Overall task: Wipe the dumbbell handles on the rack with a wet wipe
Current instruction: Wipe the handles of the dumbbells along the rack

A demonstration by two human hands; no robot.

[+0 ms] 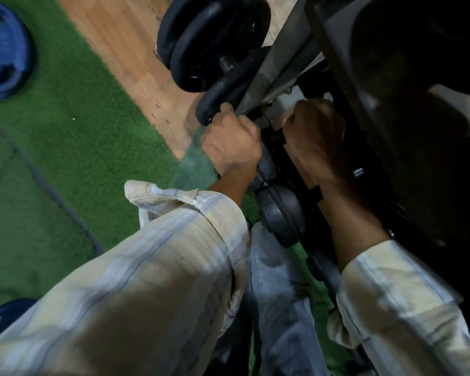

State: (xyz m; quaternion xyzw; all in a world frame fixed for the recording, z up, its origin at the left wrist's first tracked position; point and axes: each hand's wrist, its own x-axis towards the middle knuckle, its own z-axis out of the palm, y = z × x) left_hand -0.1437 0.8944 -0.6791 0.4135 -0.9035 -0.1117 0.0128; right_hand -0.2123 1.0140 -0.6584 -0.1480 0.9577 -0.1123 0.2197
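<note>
Two hands gripping rack, two dumbbells

green turf, blue weight plate, black dumbbells, pale striped sleeve

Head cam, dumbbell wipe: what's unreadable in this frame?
- Wet wipe: not made out; the right hand is curled over whatever it holds.
- Dumbbell handle: hidden under that hand and in shadow.
- Left hand: fingers curl on a dark bar; what the bar belongs to is unclear.
- Rack: dark, cut off by the top and right edges.
- Whole view: motion-blurred.
</note>
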